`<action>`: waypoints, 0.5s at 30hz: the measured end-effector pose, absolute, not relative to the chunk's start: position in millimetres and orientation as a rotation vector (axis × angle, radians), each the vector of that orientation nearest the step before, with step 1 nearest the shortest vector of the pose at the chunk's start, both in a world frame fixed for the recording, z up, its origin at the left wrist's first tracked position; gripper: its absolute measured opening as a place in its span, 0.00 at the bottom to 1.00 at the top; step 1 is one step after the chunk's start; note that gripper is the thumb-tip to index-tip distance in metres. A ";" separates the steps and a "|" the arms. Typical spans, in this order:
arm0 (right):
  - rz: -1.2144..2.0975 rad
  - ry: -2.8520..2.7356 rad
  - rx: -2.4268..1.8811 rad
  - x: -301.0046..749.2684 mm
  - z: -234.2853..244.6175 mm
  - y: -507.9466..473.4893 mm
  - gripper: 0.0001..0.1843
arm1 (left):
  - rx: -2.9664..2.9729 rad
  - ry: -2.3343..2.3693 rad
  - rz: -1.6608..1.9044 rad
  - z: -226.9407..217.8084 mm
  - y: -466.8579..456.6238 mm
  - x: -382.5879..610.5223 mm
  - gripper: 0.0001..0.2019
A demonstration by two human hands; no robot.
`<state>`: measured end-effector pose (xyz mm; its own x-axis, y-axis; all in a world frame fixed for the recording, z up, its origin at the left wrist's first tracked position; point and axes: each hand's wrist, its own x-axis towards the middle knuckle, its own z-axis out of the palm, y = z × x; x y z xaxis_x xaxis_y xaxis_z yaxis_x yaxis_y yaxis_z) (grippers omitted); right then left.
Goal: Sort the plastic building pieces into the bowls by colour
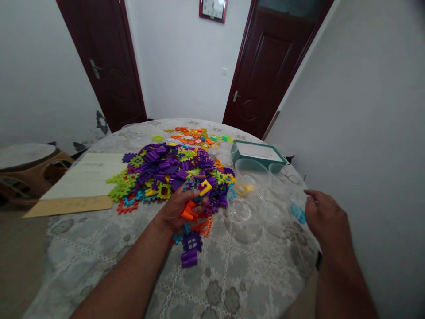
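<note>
My left hand (181,208) is closed around several plastic building pieces at the front of a heaped pile. A yellow piece (206,188) sticks out by the thumb, and an orange piece (189,211) shows below the fingers. My right hand (327,217) hovers at the table's right side, beside blue pieces (298,212) in a clear container. Its fingers are curled in, and anything between them is hidden. The pile of notched building pieces (166,166), mostly purple and lime green, spreads just beyond my left hand.
Clear round containers (244,221) stand right of the pile, one with a yellow piece (244,189). Behind them is a green-edged box (259,153). Orange pieces (191,135) lie at the back. A pale sheet (83,177) is on the left. A purple piece (189,258) lies in front.
</note>
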<state>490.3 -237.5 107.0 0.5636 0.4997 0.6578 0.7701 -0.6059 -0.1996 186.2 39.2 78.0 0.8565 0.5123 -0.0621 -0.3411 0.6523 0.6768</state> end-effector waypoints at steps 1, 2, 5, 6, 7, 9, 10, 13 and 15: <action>-0.702 -1.025 -2.278 477.8 111.6 -233.7 0.20 | 0.718 0.256 0.489 77.5 39.0 186.6 0.21; -0.618 -1.046 -2.218 463.5 116.0 -228.0 0.20 | 0.726 0.255 0.487 76.8 38.9 187.1 0.22; -0.300 -1.207 -2.020 416.4 126.5 -200.9 0.18 | 0.752 0.263 0.490 73.2 38.8 189.1 0.26; -0.197 -1.274 -1.958 401.9 129.1 -189.3 0.18 | 0.759 0.266 0.493 71.8 38.8 189.6 0.27; -0.109 -1.337 -1.903 388.8 131.3 -177.1 0.18 | 0.765 0.267 0.499 70.6 38.8 190.0 0.28; 0.010 -1.452 -1.820 367.7 134.4 -152.2 0.18 | 0.772 0.261 0.503 68.6 38.8 190.5 0.29; 0.041 -1.506 -1.789 359.6 135.2 -140.0 0.18 | 0.774 0.255 0.497 68.0 38.7 190.6 0.29; 0.081 -1.654 -1.720 343.3 134.2 -107.6 0.21 | 0.782 0.241 0.478 67.2 38.8 191.0 0.27; 0.069 -1.689 -1.703 337.9 130.7 -91.0 0.21 | 0.787 0.248 0.490 67.3 39.4 191.5 0.24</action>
